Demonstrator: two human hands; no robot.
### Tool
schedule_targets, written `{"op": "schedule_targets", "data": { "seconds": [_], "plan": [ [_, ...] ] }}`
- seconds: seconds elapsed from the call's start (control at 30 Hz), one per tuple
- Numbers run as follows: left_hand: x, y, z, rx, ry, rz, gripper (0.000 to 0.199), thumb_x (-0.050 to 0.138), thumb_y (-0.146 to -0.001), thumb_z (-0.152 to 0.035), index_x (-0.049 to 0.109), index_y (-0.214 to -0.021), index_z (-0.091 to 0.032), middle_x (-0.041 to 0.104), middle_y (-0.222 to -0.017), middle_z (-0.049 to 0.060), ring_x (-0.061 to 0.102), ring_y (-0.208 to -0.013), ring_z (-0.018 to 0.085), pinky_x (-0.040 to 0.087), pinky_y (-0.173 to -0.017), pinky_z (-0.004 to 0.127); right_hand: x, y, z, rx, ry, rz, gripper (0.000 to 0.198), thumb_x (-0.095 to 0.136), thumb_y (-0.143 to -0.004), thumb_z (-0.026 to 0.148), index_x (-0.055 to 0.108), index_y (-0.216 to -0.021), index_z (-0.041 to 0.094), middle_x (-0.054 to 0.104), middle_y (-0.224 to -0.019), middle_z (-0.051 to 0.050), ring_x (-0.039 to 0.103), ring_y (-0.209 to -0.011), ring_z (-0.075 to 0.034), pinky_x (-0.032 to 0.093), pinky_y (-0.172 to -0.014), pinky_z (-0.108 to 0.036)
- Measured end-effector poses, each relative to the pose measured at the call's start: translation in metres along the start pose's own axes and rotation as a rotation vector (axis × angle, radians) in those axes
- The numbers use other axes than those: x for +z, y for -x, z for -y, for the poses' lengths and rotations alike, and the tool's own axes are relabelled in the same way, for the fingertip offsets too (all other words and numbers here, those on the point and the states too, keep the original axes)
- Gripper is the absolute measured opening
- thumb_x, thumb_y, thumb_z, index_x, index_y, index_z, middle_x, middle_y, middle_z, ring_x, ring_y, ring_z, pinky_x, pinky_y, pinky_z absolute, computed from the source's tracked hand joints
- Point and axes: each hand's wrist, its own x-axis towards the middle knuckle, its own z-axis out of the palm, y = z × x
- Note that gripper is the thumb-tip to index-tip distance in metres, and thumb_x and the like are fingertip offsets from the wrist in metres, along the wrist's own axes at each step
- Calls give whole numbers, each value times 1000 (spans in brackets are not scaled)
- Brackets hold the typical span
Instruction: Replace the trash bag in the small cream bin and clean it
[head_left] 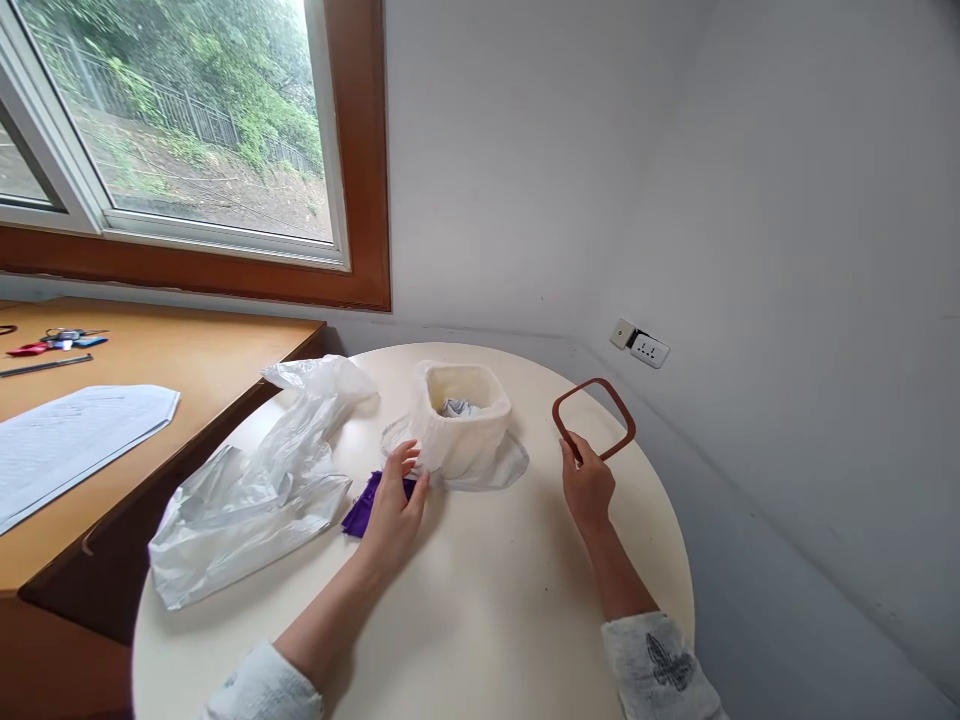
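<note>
A small bin (469,432) lined with a thin white bag stands upright on the round table, the bag's loose edge spread about its base. Crumpled grey-white material (459,408) lies inside it. My left hand (397,495) is at the bin's near left side, fingers apart and curved, close to the liner; whether it touches is unclear. Under and beside that hand lies a purple cloth-like piece (364,505), partly hidden. Off to the right, my right hand (586,485) grips a brown rounded-square ring frame (628,425) by its lower left side, holding it tilted above the table.
A crumpled translucent plastic bag (259,500) spreads over the left of the round white table (480,640). A wooden desk (217,350) adjoins on the left, with papers (82,440), keys (67,338) and a pen (46,366). Walls and a socket (649,350) bound the far right.
</note>
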Motion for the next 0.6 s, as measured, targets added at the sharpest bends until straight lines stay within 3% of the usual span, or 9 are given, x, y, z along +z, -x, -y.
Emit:
{"op": "schedule_targets", "data": {
  "seconds": [0.13, 0.23, 0.3, 0.4, 0.5, 0.6],
  "plan": [
    [-1, 0, -2, -19, 16, -12, 42, 56, -78, -32, 45, -119, -30, 54, -110, 5, 54, -99, 20, 41, -90, 38, -3, -1, -5, 79, 62, 91, 37, 37, -87, 42, 64, -102, 20, 70, -81, -5, 63, -69, -19, 43, -57, -28],
    [-1, -1, -1, -20, 25, -7, 43, 56, -78, -33, 44, -119, -30, 54, -109, 5, 54, -98, 19, 41, -90, 37, -5, -3, -8, 71, 105, 116, 37, 38, -86, 41, 64, -95, 18, 69, -76, -6, 61, -65, -19, 42, -62, -31],
    [-1, -1, 0, -10, 11, -4, 44, 55, -79, -33, 43, -120, -30, 54, -109, 5, 54, -98, 19, 42, -90, 37, -4, -3, -11, 58, 120, 107, 36, 39, -85, 41, 65, -90, 17, 67, -72, -8, 60, -67, -21, 41, -74, -39],
    [-1, -2, 0, 5, -9, 0, 43, 54, -80, -33, 41, -121, -30, 53, -108, 5, 54, -96, 19, 42, -89, 38, -2, -3, -14, 7, 153, 71, 34, 39, -85, 40, 64, -83, 18, 67, -75, -8, 59, -77, -24, 27, -90, -55],
    [-1, -2, 0, 14, -12, 5, 42, 52, -81, -33, 39, -121, -30, 52, -108, 5, 54, -97, 19, 42, -89, 38, 2, -1, -18, -66, 183, 19, 33, 41, -85, 41, 63, -76, 19, 66, -76, -8, 56, -86, -26, 16, -92, -64],
    [-2, -2, 0, 29, -45, 15, 41, 49, -83, -33, 36, -122, -29, 51, -109, 5, 53, -97, 19, 41, -90, 40, 3, -1, -20, -88, 229, 17, 32, 42, -84, 39, 64, -75, 18, 65, -79, -8, 54, -86, -26, 22, -90, -58]
  ]
}}
